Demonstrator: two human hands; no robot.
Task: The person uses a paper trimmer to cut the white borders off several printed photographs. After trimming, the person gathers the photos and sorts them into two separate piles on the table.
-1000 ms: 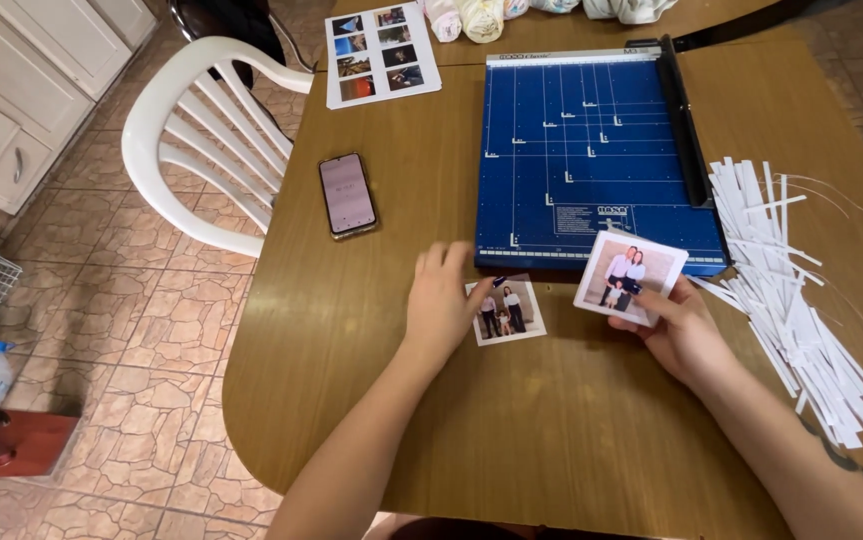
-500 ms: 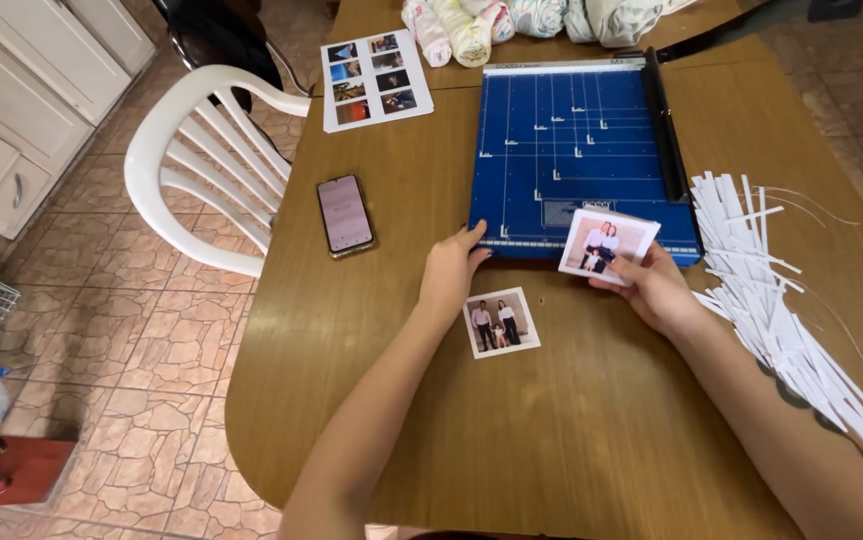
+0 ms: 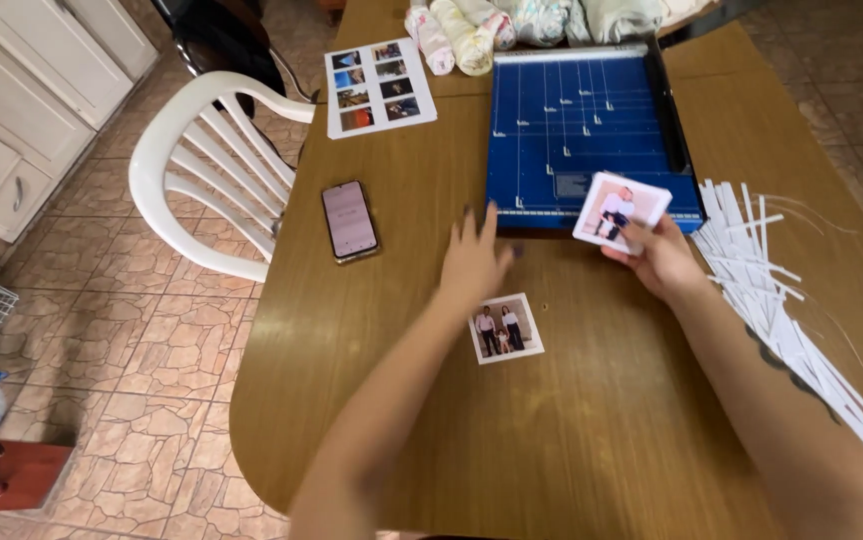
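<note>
The right hand [image 3: 659, 258] pinches a small photo [image 3: 619, 210] over the blue paper cutter [image 3: 581, 120]; the left hand [image 3: 476, 260] reaches empty, fingers spread, above another photo [image 3: 505, 328] on the counter [image 3: 591, 440].

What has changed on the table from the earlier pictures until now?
The left hand left the cut photo and reached toward the blue paper cutter. The right hand carried its photo up to the cutter. Phone and paper strips stayed.
</note>
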